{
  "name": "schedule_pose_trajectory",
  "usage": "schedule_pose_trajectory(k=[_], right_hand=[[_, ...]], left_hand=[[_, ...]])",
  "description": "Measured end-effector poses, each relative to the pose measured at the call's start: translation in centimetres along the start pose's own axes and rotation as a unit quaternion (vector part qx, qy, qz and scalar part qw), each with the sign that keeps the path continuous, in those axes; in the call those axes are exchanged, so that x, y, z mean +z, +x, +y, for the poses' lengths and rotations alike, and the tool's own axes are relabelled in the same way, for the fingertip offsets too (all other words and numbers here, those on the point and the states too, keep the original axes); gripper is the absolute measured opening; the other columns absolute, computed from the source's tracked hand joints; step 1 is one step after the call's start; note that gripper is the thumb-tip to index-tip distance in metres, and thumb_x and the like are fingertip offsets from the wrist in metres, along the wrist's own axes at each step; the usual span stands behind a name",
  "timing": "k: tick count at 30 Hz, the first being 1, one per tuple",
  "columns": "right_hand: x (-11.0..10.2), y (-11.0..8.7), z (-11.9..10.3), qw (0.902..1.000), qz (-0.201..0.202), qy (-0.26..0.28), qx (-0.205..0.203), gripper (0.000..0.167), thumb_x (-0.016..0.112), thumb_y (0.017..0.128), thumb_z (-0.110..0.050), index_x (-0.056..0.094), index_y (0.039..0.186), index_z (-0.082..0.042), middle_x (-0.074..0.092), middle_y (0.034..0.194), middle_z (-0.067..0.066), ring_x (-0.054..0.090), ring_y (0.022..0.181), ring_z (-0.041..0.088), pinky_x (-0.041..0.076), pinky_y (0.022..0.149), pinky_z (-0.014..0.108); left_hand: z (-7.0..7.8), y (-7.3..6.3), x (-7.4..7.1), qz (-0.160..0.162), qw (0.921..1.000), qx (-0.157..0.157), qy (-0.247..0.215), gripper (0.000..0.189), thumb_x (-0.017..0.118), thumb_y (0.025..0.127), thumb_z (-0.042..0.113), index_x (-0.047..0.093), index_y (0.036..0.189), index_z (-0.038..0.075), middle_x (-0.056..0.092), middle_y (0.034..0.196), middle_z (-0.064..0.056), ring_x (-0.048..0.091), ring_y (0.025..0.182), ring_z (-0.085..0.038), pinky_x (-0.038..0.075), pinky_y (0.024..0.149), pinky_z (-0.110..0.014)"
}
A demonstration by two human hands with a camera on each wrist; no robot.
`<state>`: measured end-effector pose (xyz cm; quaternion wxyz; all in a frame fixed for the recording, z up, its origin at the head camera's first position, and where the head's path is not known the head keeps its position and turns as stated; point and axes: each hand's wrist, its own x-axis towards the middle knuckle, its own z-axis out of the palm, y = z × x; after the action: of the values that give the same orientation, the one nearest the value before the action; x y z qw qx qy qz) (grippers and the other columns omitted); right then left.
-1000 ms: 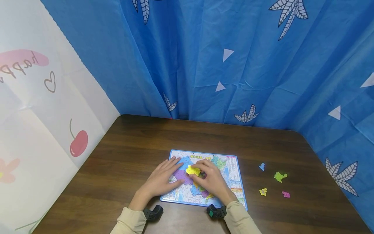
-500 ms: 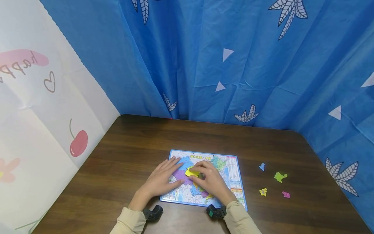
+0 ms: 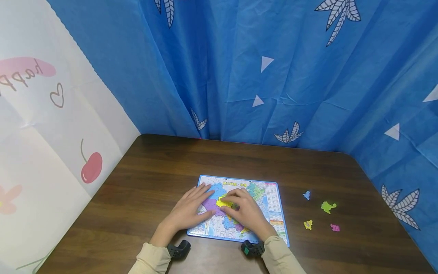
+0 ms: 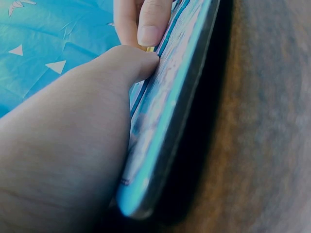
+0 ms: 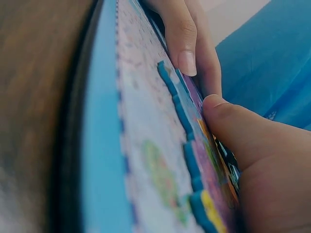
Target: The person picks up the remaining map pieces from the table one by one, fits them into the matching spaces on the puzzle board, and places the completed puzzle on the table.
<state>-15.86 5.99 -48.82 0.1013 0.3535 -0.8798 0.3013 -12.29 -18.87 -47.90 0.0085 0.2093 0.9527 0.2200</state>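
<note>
A blue-edged map puzzle board (image 3: 273,201) lies on the table, partly filled with coloured pieces. My left hand (image 3: 189,209) rests spread on the board's left side, its fingers over the blue and purple pieces (image 3: 213,206). Thumb and index finger of my right hand (image 3: 249,213) pinch a yellow puzzle piece (image 3: 223,203), low over the middle of the map. In the left wrist view, a thin yellow edge shows under the right fingertips. The right wrist view has the right thumb (image 5: 228,114) close to the left thumb (image 5: 184,48); raised pieces (image 5: 192,155) run beside them.
Right of the board lie loose puzzle pieces: a blue one (image 3: 307,195), a green one (image 3: 328,207), a small yellow one (image 3: 308,224) and a pink one (image 3: 335,227). Blue curtain (image 3: 239,114) hangs behind the brown table (image 3: 164,160).
The yellow piece has shifted slightly left and down, and now lies flatter among the neighbouring pieces, with the right fingers following it. My left hand has stayed in place.
</note>
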Motion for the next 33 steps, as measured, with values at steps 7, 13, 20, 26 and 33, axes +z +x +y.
schedule_pose_trajectory(k=[7,13,20,26,33], right_hand=[[-0.11,0.06,-0.23,0.9999,-0.014,-0.005,0.007,0.027,0.077,0.093,-0.04,0.08,0.115,-0.025,0.067,0.116,-0.012,0.055,0.107,0.006,0.056,0.087,0.028],[-0.27,0.0,-0.36,0.9994,-0.027,-0.018,0.007,0.026,0.076,0.094,-0.037,0.079,0.118,-0.027,0.066,0.118,-0.012,0.053,0.106,0.006,0.055,0.084,0.027],[-0.44,-0.08,-0.47,0.9992,-0.034,-0.019,0.014,0.031,0.074,0.091,-0.022,0.079,0.12,-0.026,0.065,0.12,-0.011,0.051,0.102,0.006,0.053,0.081,0.027],[-0.43,-0.09,-0.43,0.9992,-0.032,-0.005,0.022,0.033,0.073,0.089,-0.019,0.078,0.121,-0.025,0.066,0.12,-0.01,0.054,0.105,0.007,0.054,0.083,0.029],[-0.43,-0.11,-0.4,0.9986,-0.032,0.009,0.04,0.037,0.067,0.086,-0.012,0.078,0.119,-0.026,0.066,0.12,-0.012,0.054,0.104,0.005,0.054,0.082,0.029]], left_hand=[[0.01,-0.01,-0.12,0.001,1.0,-0.001,-0.002,0.073,0.056,0.097,0.061,0.045,0.157,0.021,0.03,0.17,0.0,0.019,0.159,-0.025,0.019,0.128,-0.053],[-0.01,0.0,-0.1,0.001,1.0,0.001,-0.001,0.073,0.056,0.098,0.061,0.045,0.157,0.021,0.03,0.17,0.001,0.019,0.159,-0.024,0.019,0.128,-0.052],[0.03,0.0,-0.11,0.001,1.0,0.002,-0.003,0.072,0.057,0.097,0.06,0.045,0.157,0.021,0.031,0.169,0.0,0.02,0.159,-0.024,0.019,0.128,-0.051],[0.0,0.04,-0.09,0.001,1.0,0.0,-0.002,0.073,0.056,0.097,0.06,0.045,0.157,0.021,0.03,0.169,0.0,0.019,0.159,-0.024,0.019,0.128,-0.052],[-0.06,0.08,0.0,-0.001,1.0,-0.007,0.0,0.074,0.056,0.096,0.062,0.045,0.157,0.022,0.03,0.169,0.001,0.019,0.159,-0.024,0.019,0.128,-0.051]])
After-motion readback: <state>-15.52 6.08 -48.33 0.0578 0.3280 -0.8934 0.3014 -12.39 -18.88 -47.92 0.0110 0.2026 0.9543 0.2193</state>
